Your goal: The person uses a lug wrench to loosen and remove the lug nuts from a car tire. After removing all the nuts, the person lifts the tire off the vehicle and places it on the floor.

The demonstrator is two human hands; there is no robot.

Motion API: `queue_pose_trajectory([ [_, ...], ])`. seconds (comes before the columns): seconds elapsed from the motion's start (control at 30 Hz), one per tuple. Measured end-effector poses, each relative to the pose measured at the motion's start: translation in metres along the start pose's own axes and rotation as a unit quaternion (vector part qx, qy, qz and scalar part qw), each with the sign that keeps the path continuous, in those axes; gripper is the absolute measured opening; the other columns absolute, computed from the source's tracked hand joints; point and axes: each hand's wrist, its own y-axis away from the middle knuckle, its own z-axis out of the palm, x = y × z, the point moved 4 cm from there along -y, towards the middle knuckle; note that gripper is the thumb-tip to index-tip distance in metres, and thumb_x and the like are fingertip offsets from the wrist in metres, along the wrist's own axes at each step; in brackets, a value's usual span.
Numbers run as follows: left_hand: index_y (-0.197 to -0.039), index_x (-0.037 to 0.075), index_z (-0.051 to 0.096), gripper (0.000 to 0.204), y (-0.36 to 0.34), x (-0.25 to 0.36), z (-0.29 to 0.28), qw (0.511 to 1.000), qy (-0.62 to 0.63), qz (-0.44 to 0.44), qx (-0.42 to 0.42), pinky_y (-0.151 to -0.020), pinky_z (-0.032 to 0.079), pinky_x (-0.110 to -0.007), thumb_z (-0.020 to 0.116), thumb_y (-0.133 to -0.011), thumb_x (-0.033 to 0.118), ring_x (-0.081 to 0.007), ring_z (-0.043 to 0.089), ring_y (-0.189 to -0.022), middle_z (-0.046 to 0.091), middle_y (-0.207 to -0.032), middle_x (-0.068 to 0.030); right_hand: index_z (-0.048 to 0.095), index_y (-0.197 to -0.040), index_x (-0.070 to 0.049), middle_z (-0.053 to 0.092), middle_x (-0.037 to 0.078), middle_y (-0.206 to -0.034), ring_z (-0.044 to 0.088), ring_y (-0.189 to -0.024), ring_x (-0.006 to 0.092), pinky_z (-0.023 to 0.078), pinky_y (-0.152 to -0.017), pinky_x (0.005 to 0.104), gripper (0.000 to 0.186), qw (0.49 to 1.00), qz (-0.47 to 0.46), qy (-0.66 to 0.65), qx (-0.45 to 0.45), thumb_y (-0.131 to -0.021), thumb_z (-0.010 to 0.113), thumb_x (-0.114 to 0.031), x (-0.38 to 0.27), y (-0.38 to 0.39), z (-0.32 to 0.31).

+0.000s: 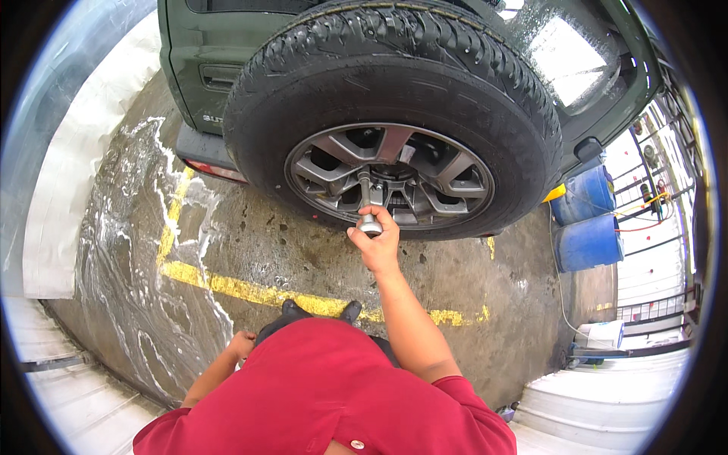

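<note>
A dark green vehicle (189,57) carries a spare tyre (303,98) on its rear, with a grey alloy wheel (331,144) in the middle. My right hand (384,246) is closed round a silver socket wrench (368,225). The wrench's shaft runs forward to the wheel, and its far end meets the wheel left of the hub; the fitting there is hidden. Down by my left side, my left hand (243,345) has its fingers curled. What it holds, if anything, is hidden.
Soapy water (152,303) streaks the wet concrete floor at left. A yellow painted line (250,290) crosses in front of my shoes (350,309). Blue barrels (589,243), a white bucket (603,334) and a railing stand at right. A pale wall panel (68,197) rises at left.
</note>
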Motion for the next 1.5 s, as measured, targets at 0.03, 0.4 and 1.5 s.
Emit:
queue_pose_trajectory([
  [0.03,-0.097,0.007,0.072,0.023,-0.004,-0.002,-0.003,1.000,-0.018,0.014,0.005,-0.055,0.049,-0.032,0.058,-0.081,0.017,-0.0168,0.060,-0.059,0.066,-0.069,-0.0068,0.058,-0.100,-0.005,0.056,-0.003,-0.077,0.050,-0.069,0.0049,0.041,-0.062,0.0207,0.037,1.000,-0.002,0.009,-0.001,-0.067,0.073,0.002,-0.001,-0.004,0.004],
  [0.4,-0.107,0.012,0.070,0.029,-0.022,-0.017,0.004,0.999,0.031,-0.018,-0.011,-0.053,0.049,-0.034,0.057,-0.082,0.015,-0.0166,0.060,-0.059,0.066,-0.073,-0.0059,0.054,-0.100,-0.007,0.058,0.005,-0.077,0.053,-0.065,0.0120,0.046,-0.058,0.0255,0.034,0.994,-0.008,-0.110,-0.011,-0.069,0.064,0.002,0.026,-0.006,0.017],
  [1.5,-0.098,-0.001,0.066,0.023,-0.064,0.008,-0.071,0.994,-0.101,0.033,0.024,-0.072,0.051,-0.032,0.059,-0.088,0.019,-0.0197,0.065,-0.080,0.070,-0.090,-0.0116,0.058,-0.091,-0.006,0.052,-0.004,-0.072,0.046,-0.063,0.0053,0.039,-0.057,0.0215,0.030,0.997,-0.005,-0.063,0.034,-0.063,0.067,-0.001,0.012,0.015,0.015],
])
